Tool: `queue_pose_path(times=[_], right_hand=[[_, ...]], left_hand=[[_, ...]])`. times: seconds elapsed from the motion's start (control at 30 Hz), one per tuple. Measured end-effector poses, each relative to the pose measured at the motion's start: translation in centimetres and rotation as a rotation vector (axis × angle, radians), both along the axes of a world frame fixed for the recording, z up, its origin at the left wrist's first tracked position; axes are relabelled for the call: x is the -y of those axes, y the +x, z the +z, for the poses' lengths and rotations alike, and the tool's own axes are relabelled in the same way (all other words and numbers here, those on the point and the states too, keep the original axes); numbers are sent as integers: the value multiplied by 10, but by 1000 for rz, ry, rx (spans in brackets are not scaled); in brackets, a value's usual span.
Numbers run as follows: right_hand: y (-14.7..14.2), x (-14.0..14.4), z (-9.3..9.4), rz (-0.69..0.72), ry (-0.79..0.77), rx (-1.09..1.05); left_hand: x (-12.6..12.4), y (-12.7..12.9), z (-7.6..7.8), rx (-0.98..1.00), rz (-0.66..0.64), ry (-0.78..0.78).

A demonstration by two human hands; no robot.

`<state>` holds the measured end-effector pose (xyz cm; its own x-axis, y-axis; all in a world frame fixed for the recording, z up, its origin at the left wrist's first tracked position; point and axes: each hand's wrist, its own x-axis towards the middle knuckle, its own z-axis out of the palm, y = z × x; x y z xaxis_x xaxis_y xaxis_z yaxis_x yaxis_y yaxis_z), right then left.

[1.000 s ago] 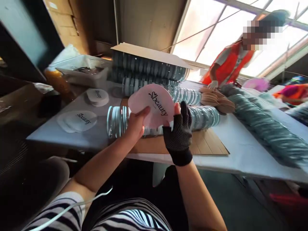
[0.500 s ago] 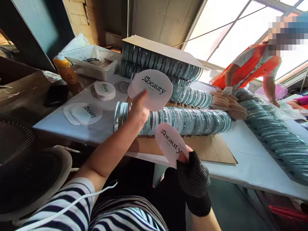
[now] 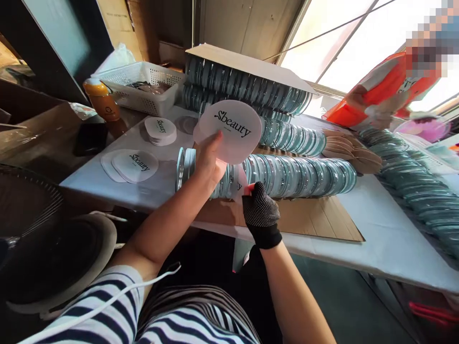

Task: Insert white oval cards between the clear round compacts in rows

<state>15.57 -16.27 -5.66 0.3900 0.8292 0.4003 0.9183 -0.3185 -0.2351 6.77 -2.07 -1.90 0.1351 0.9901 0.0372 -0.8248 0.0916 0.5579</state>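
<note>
My bare left hand (image 3: 208, 160) holds up a small stack of round white "Sbeauty" cards (image 3: 231, 130) above the table. My right hand (image 3: 258, 206), in a black dotted fingerless glove, pinches a single "Sbeauty" card (image 3: 237, 184) and pushes it edge-on into the near row of clear round lids (image 3: 287, 176) standing on edge. Only a sliver of that card shows between the lids. The row lies on a brown cardboard sheet (image 3: 311, 220).
More "Sbeauty" cards lie flat (image 3: 135, 165) and in a pile (image 3: 161, 130) at the table's left. Behind stand further lid rows (image 3: 247, 88) under a board, a white basket (image 3: 141, 86) and an orange bottle (image 3: 102, 102). A person in orange (image 3: 380, 93) works at the far right.
My right hand pulled one card off the stack, dropped low with it, then rose to the lid row and slid it in. My left hand lifted the stack slightly.
</note>
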Motion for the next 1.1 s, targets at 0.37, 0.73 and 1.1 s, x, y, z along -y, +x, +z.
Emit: queue_pose_path(times=[0.37, 0.73, 1.1], right_hand=[[-4, -13, -9, 180, -193, -203], [40, -17, 19, 300, 218, -710], [-3, -36, 62, 227, 387, 13]], left_hand=[[8, -2, 2, -16, -17, 23], [11, 4, 2, -23, -16, 104], [31, -7, 9, -17, -81, 126]])
